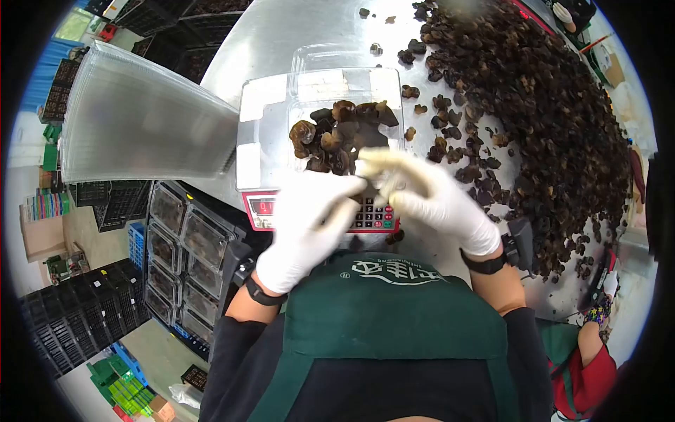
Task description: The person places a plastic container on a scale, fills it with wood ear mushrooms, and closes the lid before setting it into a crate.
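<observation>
A digital scale (253,169) with a red keypad front stands on the metal table before me. On it sits a clear plastic box (299,112) with its lid folded back, holding dark wood ear mushrooms (330,141). My left hand (309,218), in a white glove, is over the scale's front edge, its fingers curled and partly covering the display. My right hand (432,197), also gloved, faces it at the box's near right edge, with bent fingers smeared by motion. The fingertips of both hands almost meet; a small dark patch shows between them, too blurred to name.
A big heap of wood ear mushrooms (555,105) covers the table's right side, with loose pieces beside the scale. A tall stack of clear plastic boxes (140,119) leans at left. Filled boxes (186,246) sit in a crate below. A co-worker's arm (589,344) is at lower right.
</observation>
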`<action>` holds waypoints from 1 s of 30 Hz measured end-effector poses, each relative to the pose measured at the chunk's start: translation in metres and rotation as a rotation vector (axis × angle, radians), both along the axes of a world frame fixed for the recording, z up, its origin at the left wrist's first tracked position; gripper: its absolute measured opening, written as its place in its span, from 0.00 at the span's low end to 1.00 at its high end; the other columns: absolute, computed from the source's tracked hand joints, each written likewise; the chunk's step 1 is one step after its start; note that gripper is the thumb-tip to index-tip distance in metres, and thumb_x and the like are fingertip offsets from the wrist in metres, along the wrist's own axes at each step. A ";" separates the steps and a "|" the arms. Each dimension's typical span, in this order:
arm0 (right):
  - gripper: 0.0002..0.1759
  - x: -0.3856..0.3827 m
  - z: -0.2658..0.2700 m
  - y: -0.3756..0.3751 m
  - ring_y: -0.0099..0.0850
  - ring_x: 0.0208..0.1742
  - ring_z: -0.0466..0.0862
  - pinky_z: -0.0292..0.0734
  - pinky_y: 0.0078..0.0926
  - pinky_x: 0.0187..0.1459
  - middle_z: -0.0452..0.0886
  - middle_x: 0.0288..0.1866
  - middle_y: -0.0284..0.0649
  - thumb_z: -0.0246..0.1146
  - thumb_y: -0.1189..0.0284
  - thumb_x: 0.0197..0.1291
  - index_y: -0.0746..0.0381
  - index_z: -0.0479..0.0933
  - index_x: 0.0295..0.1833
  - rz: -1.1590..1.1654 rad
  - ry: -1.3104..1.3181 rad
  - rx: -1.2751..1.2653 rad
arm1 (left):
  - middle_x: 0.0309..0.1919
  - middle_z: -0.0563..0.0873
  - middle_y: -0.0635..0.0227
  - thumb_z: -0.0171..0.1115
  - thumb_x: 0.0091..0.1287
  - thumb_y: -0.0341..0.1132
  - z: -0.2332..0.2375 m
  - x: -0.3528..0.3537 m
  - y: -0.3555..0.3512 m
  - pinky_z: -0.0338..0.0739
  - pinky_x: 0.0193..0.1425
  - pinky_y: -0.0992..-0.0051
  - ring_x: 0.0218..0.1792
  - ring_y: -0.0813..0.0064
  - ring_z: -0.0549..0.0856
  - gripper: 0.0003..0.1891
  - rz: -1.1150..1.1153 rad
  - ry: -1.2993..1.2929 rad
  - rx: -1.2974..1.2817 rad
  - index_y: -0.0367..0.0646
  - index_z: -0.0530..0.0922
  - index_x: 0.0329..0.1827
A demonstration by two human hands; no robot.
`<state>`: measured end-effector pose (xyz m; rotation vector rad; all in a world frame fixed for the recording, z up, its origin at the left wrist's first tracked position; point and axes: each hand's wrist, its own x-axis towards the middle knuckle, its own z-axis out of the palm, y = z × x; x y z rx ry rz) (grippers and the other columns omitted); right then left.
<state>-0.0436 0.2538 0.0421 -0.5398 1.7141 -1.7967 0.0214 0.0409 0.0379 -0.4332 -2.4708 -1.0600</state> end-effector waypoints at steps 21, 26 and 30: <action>0.14 0.113 -0.102 0.085 0.44 0.54 0.82 0.79 0.38 0.56 0.82 0.50 0.44 0.67 0.75 0.56 0.58 0.83 0.50 -0.243 0.592 0.637 | 0.59 0.80 0.61 0.57 0.63 0.31 -0.132 0.091 -0.037 0.76 0.61 0.64 0.53 0.61 0.81 0.24 -0.460 -0.449 -0.600 0.44 0.76 0.64; 0.08 0.112 -0.154 0.049 0.39 0.43 0.83 0.80 0.33 0.43 0.80 0.42 0.38 0.69 0.74 0.54 0.58 0.78 0.39 -0.069 0.676 0.669 | 0.53 0.83 0.63 0.59 0.59 0.29 -0.143 0.090 -0.041 0.78 0.56 0.65 0.51 0.62 0.83 0.20 -0.469 -0.350 -0.525 0.44 0.80 0.57; 0.08 0.118 -0.135 0.084 0.40 0.41 0.83 0.80 0.33 0.43 0.81 0.36 0.38 0.70 0.74 0.54 0.58 0.79 0.39 -0.397 0.704 0.687 | 0.39 0.87 0.62 0.68 0.63 0.23 -0.139 0.098 -0.031 0.83 0.46 0.69 0.41 0.61 0.89 0.10 -0.256 -0.311 -0.200 0.43 0.83 0.46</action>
